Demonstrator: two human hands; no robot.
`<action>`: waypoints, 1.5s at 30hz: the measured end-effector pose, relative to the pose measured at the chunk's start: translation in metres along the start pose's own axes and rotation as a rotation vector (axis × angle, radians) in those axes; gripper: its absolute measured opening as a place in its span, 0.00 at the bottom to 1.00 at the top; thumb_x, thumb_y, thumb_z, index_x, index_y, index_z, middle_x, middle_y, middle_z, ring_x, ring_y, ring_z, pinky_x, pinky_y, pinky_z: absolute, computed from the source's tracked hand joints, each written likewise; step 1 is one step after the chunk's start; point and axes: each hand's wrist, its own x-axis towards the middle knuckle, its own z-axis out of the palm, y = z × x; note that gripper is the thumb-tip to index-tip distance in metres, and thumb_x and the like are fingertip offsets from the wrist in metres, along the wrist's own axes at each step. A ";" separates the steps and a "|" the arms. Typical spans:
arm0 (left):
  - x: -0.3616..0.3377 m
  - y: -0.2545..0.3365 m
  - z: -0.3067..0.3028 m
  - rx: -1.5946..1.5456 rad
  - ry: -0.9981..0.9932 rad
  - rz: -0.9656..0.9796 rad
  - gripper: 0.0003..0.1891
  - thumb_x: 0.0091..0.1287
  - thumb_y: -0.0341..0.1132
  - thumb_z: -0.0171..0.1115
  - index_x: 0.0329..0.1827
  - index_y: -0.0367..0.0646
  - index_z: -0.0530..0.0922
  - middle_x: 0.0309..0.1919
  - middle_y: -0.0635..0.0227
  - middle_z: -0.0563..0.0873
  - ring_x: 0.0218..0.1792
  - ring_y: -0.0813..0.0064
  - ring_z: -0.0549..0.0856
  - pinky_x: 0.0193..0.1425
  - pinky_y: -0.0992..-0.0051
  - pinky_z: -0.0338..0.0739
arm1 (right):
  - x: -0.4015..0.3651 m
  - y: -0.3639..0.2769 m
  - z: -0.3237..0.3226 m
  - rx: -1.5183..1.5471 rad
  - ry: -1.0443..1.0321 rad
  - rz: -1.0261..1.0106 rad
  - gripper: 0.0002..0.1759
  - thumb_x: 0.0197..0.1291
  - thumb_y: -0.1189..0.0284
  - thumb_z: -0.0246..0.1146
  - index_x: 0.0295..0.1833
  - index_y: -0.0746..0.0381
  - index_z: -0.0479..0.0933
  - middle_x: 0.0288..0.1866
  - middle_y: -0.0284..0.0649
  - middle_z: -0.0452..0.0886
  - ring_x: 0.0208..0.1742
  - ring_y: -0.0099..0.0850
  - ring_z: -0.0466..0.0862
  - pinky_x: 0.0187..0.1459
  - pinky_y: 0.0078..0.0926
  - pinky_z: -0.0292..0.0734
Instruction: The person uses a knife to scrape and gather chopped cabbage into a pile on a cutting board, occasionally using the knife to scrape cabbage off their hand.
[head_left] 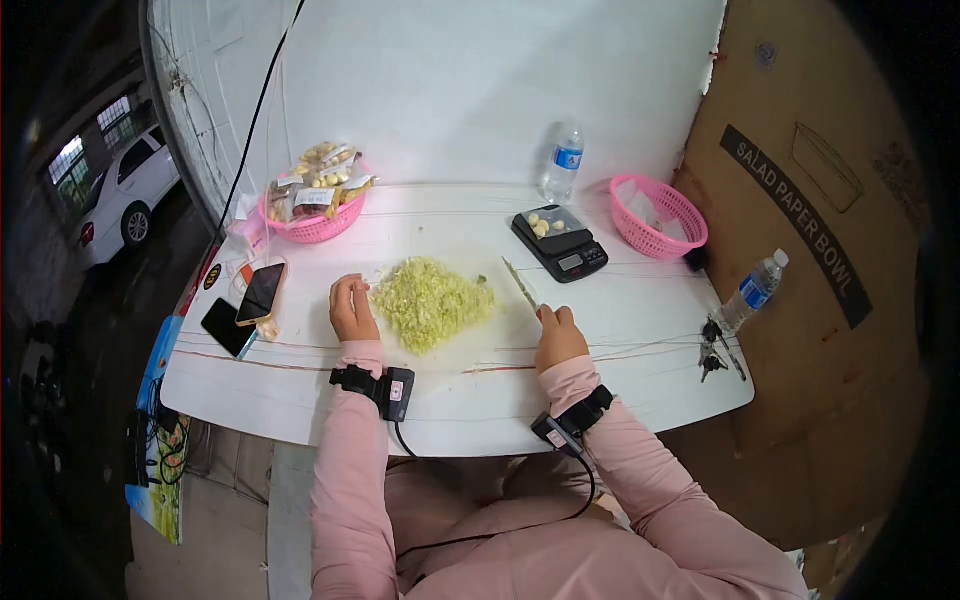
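Note:
A heap of finely chopped pale green cabbage (430,305) lies on the white table, on what looks like a thin clear board. Just left of the heap rests my left hand (352,310), its fingers curled in and nothing visible in them. My right hand (562,340) is closed around the handle of a knife (520,284). The narrow blade points away from me and up to the left, to the right of the cabbage and apart from it. The handle is mostly hidden in my fist.
A black digital scale (560,244) bears a bag of pale pieces. Pink baskets stand at the left (318,225) and right (660,218). Two phones (262,294), a bottle (563,165), another bottle (752,292) and keys (713,350) surround the work area. A cardboard box (800,200) walls the right.

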 end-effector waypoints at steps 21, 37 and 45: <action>-0.003 0.011 -0.006 -0.062 -0.109 0.044 0.12 0.76 0.31 0.46 0.41 0.31 0.76 0.44 0.58 0.82 0.42 0.69 0.79 0.53 0.71 0.73 | -0.001 -0.084 0.024 0.249 -0.154 -0.043 0.28 0.51 0.84 0.57 0.61 0.77 0.65 0.52 0.57 0.66 0.35 0.53 0.82 0.36 0.43 0.81; -0.023 0.061 0.000 -0.085 -0.280 -0.046 0.12 0.74 0.30 0.45 0.36 0.34 0.76 0.47 0.52 0.81 0.53 0.59 0.79 0.63 0.64 0.70 | 0.028 -0.064 0.030 0.470 0.185 -0.335 0.27 0.48 0.88 0.60 0.57 0.63 0.78 0.44 0.47 0.77 0.36 0.40 0.79 0.38 0.32 0.75; -0.028 0.071 -0.004 -0.025 -0.344 -0.109 0.11 0.71 0.27 0.45 0.36 0.35 0.76 0.50 0.50 0.81 0.53 0.58 0.80 0.62 0.63 0.72 | 0.024 -0.074 0.025 0.418 0.067 -0.308 0.23 0.50 0.84 0.62 0.56 0.68 0.79 0.46 0.43 0.80 0.35 0.37 0.78 0.40 0.32 0.73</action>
